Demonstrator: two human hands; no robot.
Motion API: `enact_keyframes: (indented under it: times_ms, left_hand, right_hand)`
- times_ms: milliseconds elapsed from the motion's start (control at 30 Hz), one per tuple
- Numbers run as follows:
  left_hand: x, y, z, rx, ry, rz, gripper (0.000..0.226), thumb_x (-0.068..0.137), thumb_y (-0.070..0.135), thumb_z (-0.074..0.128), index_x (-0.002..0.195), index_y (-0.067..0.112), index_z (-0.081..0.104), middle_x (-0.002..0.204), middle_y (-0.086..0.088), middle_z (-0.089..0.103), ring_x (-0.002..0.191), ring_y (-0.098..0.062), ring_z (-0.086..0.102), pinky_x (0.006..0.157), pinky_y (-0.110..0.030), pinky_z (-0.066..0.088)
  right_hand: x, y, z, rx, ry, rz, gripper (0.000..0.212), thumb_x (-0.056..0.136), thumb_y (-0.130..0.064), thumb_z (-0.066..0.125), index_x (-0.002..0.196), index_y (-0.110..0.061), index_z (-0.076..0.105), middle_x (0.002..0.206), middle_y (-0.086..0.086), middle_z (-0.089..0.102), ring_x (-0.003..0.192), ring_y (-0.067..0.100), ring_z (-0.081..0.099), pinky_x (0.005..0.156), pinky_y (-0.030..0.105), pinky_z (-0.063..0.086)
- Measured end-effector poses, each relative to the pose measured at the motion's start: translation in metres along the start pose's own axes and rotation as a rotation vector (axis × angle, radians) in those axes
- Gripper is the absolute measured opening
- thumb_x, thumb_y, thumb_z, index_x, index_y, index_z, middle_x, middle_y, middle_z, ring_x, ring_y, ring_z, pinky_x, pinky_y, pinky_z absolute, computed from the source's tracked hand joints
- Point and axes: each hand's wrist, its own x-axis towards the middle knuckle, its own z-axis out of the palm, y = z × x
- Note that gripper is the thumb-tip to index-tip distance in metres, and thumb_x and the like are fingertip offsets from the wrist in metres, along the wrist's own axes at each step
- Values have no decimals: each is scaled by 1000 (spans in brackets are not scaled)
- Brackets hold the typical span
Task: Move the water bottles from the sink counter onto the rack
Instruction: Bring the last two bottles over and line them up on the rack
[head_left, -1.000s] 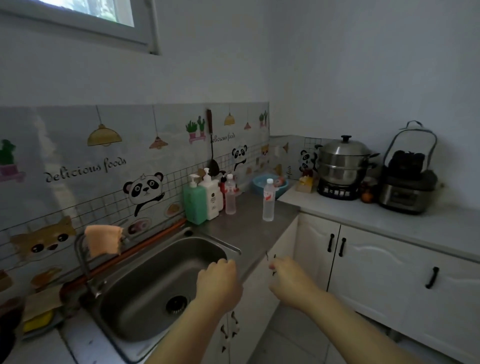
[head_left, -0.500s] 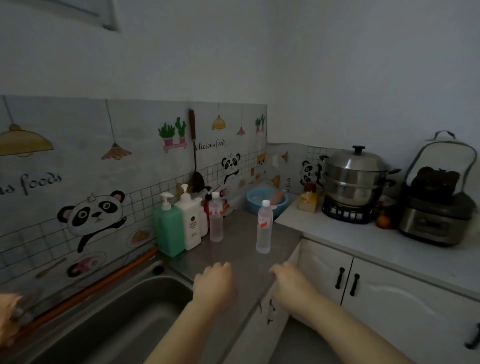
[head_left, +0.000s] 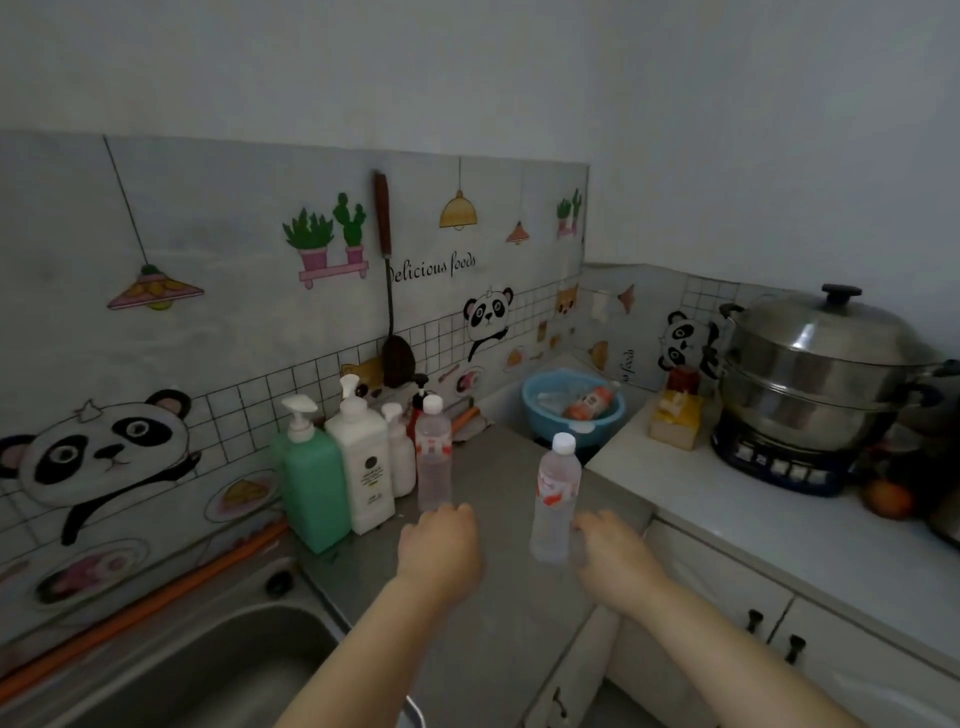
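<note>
Two clear water bottles with white caps and red-and-white labels stand upright on the grey sink counter (head_left: 498, 613). The far water bottle (head_left: 434, 452) stands beside the soap dispensers. The near water bottle (head_left: 555, 501) stands alone, closer to the counter's front edge. My left hand (head_left: 441, 545) hovers just in front of the far bottle with loosely curled fingers, holding nothing. My right hand (head_left: 613, 561) is at the right side of the near bottle's base, fingers apart and not wrapped around it. No rack is in view.
A green soap dispenser (head_left: 311, 478) and a white one (head_left: 361, 462) stand against the panda backsplash. A blue basin (head_left: 535, 410) with a lying bottle sits in the corner. A steel steamer pot (head_left: 815, 374) stands at right, the sink (head_left: 208, 675) at lower left.
The view has swung right and closer to the bottles. Both hands have reached forward, the left up to the far bottle and the right beside the near one.
</note>
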Motion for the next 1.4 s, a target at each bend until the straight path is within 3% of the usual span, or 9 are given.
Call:
enact_keyframes:
  times_ms: [267, 467, 600, 767, 900, 1167, 1400]
  left_hand:
    - [91, 28, 13, -88, 24, -168, 36, 89, 25, 54, 121, 11, 46, 127, -9, 51, 118, -28, 49, 96, -41, 44]
    - [129, 27, 27, -184, 82, -295, 51, 88, 31, 57, 132, 14, 38, 134, -8, 46, 121, -27, 47, 97, -39, 45]
    - [145, 14, 36, -264, 153, -382, 61, 85, 31, 62, 137, 14, 33, 135, -6, 47, 122, -24, 47, 97, -37, 47]
    - [169, -4, 47, -364, 198, -440, 67, 85, 33, 62, 140, 13, 29, 135, -7, 46, 122, -26, 48, 97, -39, 48]
    - [193, -13, 53, -455, 235, -475, 74, 83, 31, 67, 141, 11, 27, 140, -9, 44, 125, -26, 48, 101, -37, 46]
    - [236, -31, 61, -726, 366, -551, 94, 74, 27, 77, 145, 13, 18, 147, -9, 38, 131, -29, 44, 104, -48, 44]
    - [256, -32, 73, -943, 507, -613, 82, 73, 15, 78, 139, 13, 28, 139, -8, 48, 126, -29, 49, 95, -41, 45]
  right_hand:
    - [98, 43, -13, 35, 63, -9, 55, 83, -21, 65, 131, -15, 40, 132, 8, 46, 119, 24, 51, 96, 33, 46]
    - [144, 51, 2, 258, 64, -30, 75, 69, -33, 80, 130, -16, 40, 131, 6, 50, 118, 24, 51, 94, 36, 47]
    - [165, 49, 18, 444, 41, -42, 88, 63, -29, 85, 135, -11, 38, 130, 10, 50, 120, 27, 51, 94, 35, 43]
    - [182, 47, 37, 668, 135, 24, 83, 61, -16, 86, 132, -11, 44, 127, 12, 56, 117, 31, 54, 94, 38, 43]
    - [195, 39, 41, 672, 181, 24, 69, 66, -18, 83, 126, -12, 48, 120, 11, 59, 109, 31, 58, 80, 28, 39]
    - [226, 13, 41, 699, 215, 32, 67, 64, -22, 84, 120, -18, 49, 104, -2, 55, 101, 25, 58, 79, 31, 42]
    - [252, -18, 51, 728, 193, 22, 66, 65, -23, 83, 120, -21, 48, 100, -6, 54, 91, 15, 54, 78, 28, 42]
